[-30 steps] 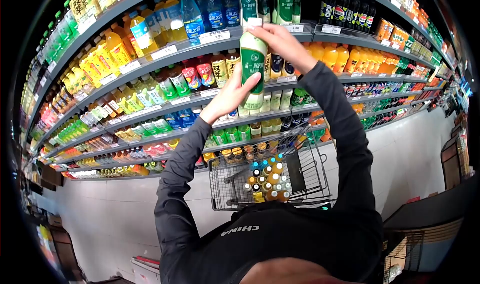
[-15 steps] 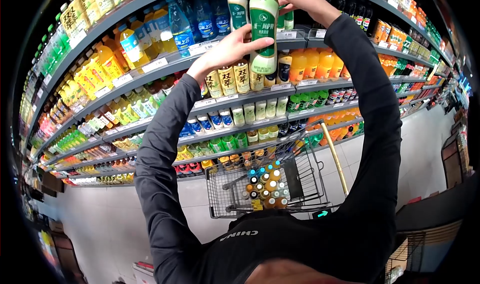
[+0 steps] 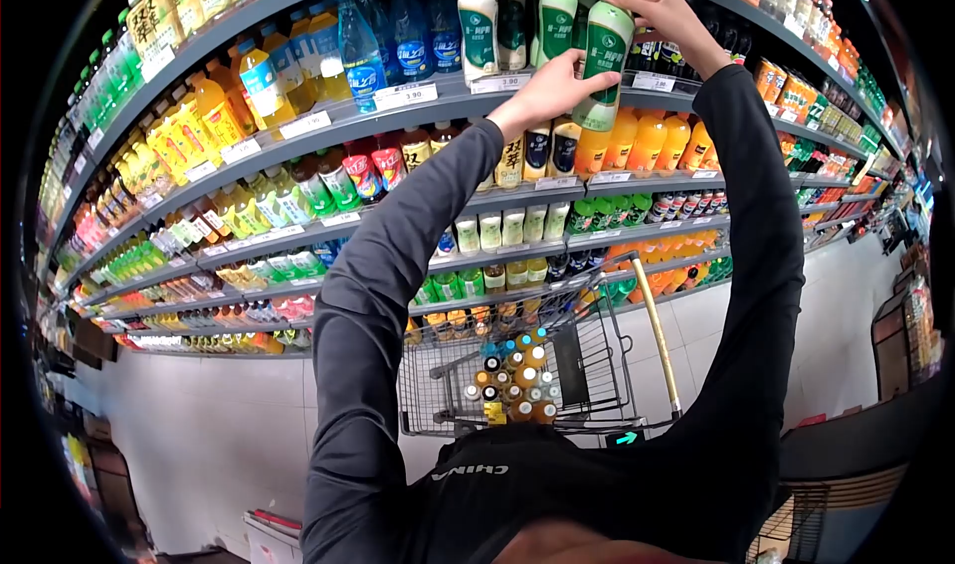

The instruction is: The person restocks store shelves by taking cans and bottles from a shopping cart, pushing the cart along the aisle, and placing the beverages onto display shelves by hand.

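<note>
Both my hands are on a green-and-white milk tea bottle (image 3: 603,62) in front of the upper shelf. It leans a little, with its white cap to the upper right. My left hand (image 3: 547,92) grips its side, the thumb across the label and the other fingers partly hidden behind. Around the neck, just under the cap, my right hand (image 3: 678,25) has its fingers closed. Two similar bottles with white-and-green labels, a left one (image 3: 478,32) and a middle one (image 3: 555,29), stand upright on the shelf to the left, with more behind them.
Blue bottles (image 3: 360,52) stand left of the milk tea. Price tags line the shelf edge (image 3: 448,89). Lower shelves hold orange drinks (image 3: 649,138) and cans. Below, close to my body, is a wire shopping cart (image 3: 423,390) with several capped bottles (image 3: 522,377) inside and a yellowish handle (image 3: 657,330).
The held bottle and both hands have moved right along the shelf. Bottles previously hidden behind them now show on the left. The cart appears slightly further left in view.
</note>
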Tool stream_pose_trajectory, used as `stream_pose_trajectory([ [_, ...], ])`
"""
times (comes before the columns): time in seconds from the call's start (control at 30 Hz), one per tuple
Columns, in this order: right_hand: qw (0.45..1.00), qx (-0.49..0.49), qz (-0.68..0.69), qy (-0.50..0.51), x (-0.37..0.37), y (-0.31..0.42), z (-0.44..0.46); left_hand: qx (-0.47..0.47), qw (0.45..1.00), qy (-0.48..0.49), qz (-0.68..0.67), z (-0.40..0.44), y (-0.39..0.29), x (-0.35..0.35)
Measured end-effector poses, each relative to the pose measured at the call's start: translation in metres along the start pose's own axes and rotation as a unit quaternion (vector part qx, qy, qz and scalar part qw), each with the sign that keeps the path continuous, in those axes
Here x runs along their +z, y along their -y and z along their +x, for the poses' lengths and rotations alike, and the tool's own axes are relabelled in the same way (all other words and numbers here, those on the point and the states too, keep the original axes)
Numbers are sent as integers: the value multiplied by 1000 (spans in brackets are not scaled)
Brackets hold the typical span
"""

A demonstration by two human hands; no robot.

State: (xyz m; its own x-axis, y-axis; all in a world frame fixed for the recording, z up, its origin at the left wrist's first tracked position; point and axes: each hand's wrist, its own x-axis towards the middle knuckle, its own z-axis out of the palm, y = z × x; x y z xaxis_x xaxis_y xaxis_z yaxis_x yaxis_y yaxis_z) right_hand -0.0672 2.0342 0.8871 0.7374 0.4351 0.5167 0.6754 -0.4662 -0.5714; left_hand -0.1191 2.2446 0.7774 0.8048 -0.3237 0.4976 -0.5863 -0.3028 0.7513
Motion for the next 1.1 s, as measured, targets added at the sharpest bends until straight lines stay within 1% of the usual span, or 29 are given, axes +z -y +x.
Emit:
stream_pose_trajectory([
  [0.1, 1000, 13, 12, -26, -2, -13, -6, -19, 1000, -14, 16, 10, 8, 13],
  [0.13, 999, 10, 13, -28, -2, -15, -8, -26, 998, -19, 50, 17, 17, 16],
  [0.3, 999, 9, 6, -36, 0, -25, -11, -8, 999, -14, 30, 21, 31, 23],
  [0.37, 999, -1, 18, -32, 5, -32, -12, -19, 1000, -6, 21, 14, 26, 23],
  [0.47, 999, -10, 29, -25, 11, -37, -10, -20, 999, -24, 10, 10, 36, 25],
  [0.63, 998, -9, 54, -9, 24, -26, -13, -35, 999, -26, -2, 5, 52, 21],
  [0.67, 998, -10, 55, -6, 26, -23, -14, -30, 999, -33, 15, 6, 58, 20],
  [0.8, 998, -15, 58, 1, 33, -19, -15, -65, 998, -19, 3, -2, 54, 15],
  [0.9, 997, -38, 64, 6, 32, -21, -10, -69, 997, -30, 10, -9, 38, 13],
  [0.93, 997, -46, 67, 8, 31, -24, -7, -47, 998, -42, 16, -2, 48, 12],
  [0.97, 998, -39, 56, 2, 32, -29, -2, -25, 998, -52, 22, 5, 57, 13],
  [1.03, 984, 55, 166, 25, 25, -18, 5, -26, 997, -46, 60, 12, 50, 10],
  [1.1, 986, 29, 164, 19, 19, -17, 7, -15, 994, -71, 80, 21, 46, 9],
])
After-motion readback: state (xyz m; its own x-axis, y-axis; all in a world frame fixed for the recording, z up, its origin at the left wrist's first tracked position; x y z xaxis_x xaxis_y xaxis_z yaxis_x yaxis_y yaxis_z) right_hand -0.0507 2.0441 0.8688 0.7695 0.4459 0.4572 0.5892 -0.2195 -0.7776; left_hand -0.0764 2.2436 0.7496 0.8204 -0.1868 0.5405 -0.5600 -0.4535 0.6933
